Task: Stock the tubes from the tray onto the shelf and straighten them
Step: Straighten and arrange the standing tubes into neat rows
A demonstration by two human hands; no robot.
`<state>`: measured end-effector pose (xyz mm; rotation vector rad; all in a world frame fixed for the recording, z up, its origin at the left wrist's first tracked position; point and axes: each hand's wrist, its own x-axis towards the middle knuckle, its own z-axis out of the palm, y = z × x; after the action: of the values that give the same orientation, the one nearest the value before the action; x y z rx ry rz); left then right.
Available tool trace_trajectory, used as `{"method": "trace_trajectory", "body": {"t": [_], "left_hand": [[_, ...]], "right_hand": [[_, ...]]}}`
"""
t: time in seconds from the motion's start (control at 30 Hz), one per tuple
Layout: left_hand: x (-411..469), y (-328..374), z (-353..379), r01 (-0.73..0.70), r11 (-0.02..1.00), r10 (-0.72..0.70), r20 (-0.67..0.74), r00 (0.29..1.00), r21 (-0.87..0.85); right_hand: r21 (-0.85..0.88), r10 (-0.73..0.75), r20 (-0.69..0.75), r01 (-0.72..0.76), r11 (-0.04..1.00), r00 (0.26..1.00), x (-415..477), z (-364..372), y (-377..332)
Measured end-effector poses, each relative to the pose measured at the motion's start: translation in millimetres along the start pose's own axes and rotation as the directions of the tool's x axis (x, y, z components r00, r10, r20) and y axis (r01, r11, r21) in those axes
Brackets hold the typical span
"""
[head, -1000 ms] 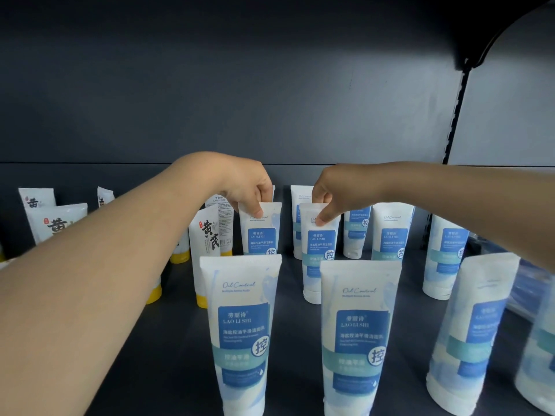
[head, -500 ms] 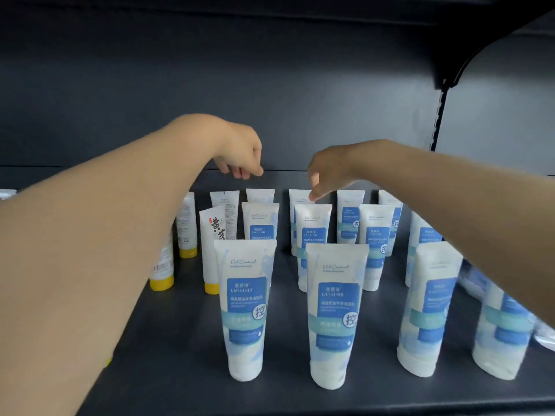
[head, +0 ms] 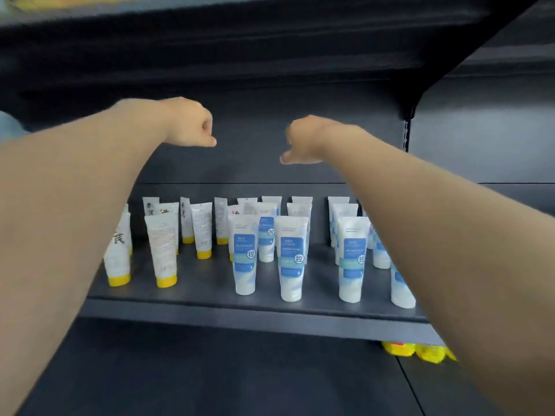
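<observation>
Both empty, the fisted left hand (head: pixel 192 124) and loosely curled right hand (head: pixel 300 142) hover above the shelf (head: pixel 240 313), where tubes (head: pixel 245 256) stand in rows; restocking from the unseen tray likely follows.

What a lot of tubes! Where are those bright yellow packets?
In the head view the yellow packets peek out low on the right, just beneath the front edge of the shelf holding the tubes, beside the person's right forearm.
</observation>
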<state>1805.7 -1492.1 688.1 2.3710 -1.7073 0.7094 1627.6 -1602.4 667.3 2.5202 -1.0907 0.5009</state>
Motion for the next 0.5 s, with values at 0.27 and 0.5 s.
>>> {"method": "trace_trajectory", "body": {"t": [0.27,0.5], "left_hand": [[-95,2,-53,0.090,0.995,-0.093,-0.085,0.992,-0.030],[-150,-15,-71,0.093,0.996,-0.093,-0.095,0.991,-0.005]], "right_hand": [[0.077,-0.040,-0.051,0.044,0.996,0.998,-74,-54,-32],[0.104,-0.036,-0.072,0.044,0.994,0.997,-109,-91,-74]]}}
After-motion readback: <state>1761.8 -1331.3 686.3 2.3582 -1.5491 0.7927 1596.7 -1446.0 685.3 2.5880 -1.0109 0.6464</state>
